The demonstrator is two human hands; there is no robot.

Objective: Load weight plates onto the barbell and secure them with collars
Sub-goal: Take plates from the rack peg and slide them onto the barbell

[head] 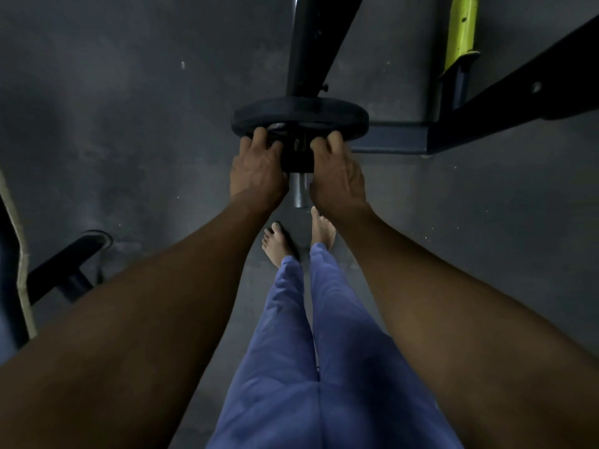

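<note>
Black weight plate [299,115] sits on barbell sleeve [299,192]; left hand [257,170] and right hand [337,176] grips clamped on dark collar [298,158].

Weight plate [299,113] matt black, rubbery; barbell sleeve [299,191] bare shiny metal; floor [129,124] rough grey concrete.

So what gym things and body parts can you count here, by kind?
Weight plate: 1
Barbell sleeve end: 1
Collar: 1
Hands: 2, left hand, right hand
Bare feet: 2, at and
Total: 7
</note>
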